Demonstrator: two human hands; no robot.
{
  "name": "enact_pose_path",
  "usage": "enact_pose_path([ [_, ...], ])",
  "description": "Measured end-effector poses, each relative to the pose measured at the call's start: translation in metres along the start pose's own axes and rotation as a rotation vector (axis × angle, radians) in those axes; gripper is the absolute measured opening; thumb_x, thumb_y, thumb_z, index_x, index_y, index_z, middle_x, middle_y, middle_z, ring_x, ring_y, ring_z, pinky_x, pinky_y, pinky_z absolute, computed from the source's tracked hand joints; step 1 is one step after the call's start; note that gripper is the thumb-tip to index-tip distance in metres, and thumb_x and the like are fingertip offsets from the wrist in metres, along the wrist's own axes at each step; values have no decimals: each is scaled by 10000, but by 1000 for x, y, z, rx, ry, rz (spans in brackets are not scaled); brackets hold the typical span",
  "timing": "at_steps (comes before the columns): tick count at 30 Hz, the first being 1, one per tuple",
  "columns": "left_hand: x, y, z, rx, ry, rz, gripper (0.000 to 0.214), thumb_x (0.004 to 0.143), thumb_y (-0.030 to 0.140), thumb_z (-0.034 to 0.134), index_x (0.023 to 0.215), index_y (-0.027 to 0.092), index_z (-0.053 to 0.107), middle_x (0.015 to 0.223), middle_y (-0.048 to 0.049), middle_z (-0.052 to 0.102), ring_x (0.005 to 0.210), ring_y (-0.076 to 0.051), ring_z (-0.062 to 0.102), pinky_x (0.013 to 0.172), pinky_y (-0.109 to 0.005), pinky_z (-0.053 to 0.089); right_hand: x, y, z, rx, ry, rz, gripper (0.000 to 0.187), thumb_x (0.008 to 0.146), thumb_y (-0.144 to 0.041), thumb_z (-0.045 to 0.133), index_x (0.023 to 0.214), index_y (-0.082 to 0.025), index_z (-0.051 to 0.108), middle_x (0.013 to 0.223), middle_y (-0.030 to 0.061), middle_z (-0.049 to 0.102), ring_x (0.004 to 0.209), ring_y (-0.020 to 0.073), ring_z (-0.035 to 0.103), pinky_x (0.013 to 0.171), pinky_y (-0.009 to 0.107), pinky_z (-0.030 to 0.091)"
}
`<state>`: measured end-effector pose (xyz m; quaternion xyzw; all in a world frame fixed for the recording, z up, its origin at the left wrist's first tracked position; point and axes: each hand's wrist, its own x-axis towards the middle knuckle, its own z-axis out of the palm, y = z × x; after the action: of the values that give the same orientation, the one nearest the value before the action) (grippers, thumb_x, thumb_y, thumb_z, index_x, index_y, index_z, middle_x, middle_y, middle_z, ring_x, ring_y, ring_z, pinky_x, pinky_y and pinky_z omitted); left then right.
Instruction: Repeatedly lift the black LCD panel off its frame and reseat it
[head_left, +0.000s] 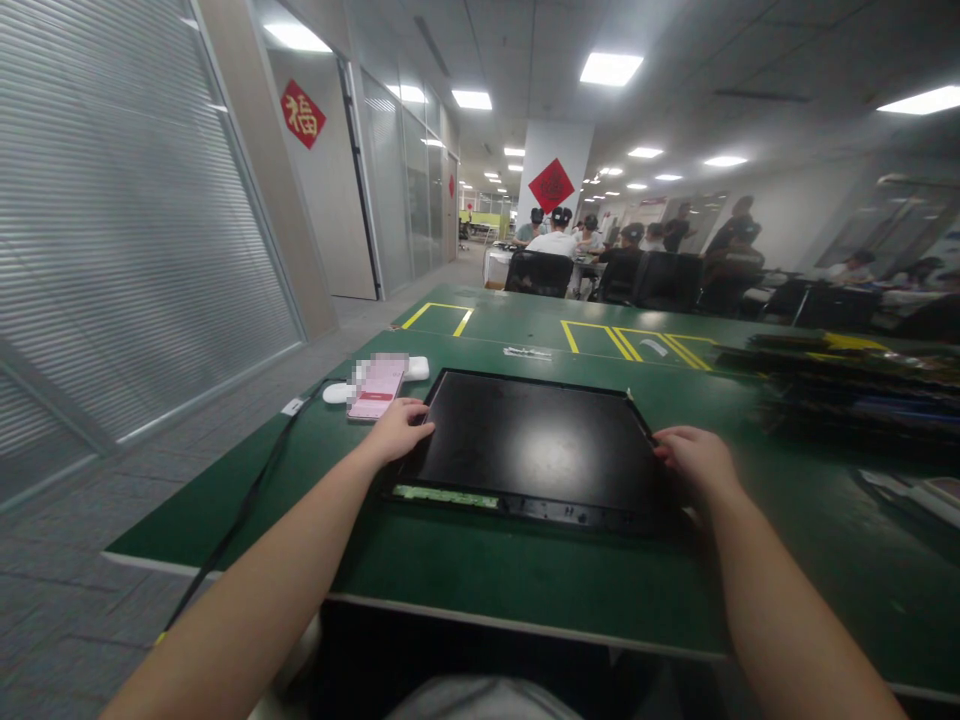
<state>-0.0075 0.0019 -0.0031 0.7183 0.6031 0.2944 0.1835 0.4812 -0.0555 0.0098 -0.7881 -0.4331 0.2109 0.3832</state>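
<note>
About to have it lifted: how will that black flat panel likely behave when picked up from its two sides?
The black panel looks thin and wide, so it may flex. Its glossy face reflects ceiling light, so it is probably slippery and scratch-prone. The left hand and right hand grip opposite edges, which suits it.

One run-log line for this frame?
left hand: on panel left edge | right hand: on right edge | black panel: flat on green table

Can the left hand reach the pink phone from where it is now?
Probably yes. The left hand rests on the left edge of the black panel, and the pink phone lies just beyond it on the green table, with nothing between them.
</note>
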Motion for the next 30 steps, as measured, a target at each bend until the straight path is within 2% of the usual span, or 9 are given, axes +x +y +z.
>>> enact_pose_path([
  [10, 0, 3, -2, -4, -3, -3, 369, 719, 381, 656, 996, 163, 767, 1250, -121, 615, 1163, -294, 609, 1048, -391, 471, 0, 1, 1, 4, 0, -12, 279, 691, -277, 580, 895, -169, 737, 777, 95, 745, 559, 166, 619, 538, 276, 464],
  [23, -1, 5, -3, 99, -28, 17, 439, 747, 410, 627, 1067, 131, 740, 1285, -154, 585, 1204, -314, 574, 1087, -415, 423, -2, -1, 0, -18, -2, -9, 285, 692, -283, 572, 896, -178, 742, 776, 88, 748, 546, 166, 620, 534, 276, 465],
  [27, -5, 12, -4, 109, -33, 61, 506, 754, 384, 614, 1199, 157, 687, 1260, -135, 593, 1242, -311, 544, 1110, -431, 391, 0, 1, 1, -56, 8, -36, 283, 690, -297, 581, 888, -183, 747, 777, 89, 750, 572, 180, 635, 552, 286, 472],
  [30, -10, 16, -7, 117, -73, 92, 619, 755, 417, 624, 1310, 143, 617, 1297, -155, 561, 1260, -320, 528, 1112, -443, 384, -1, 0, 0, -134, 9, -68, 275, 712, -306, 569, 885, -199, 754, 778, 74, 748, 618, 192, 649, 584, 295, 473],
])
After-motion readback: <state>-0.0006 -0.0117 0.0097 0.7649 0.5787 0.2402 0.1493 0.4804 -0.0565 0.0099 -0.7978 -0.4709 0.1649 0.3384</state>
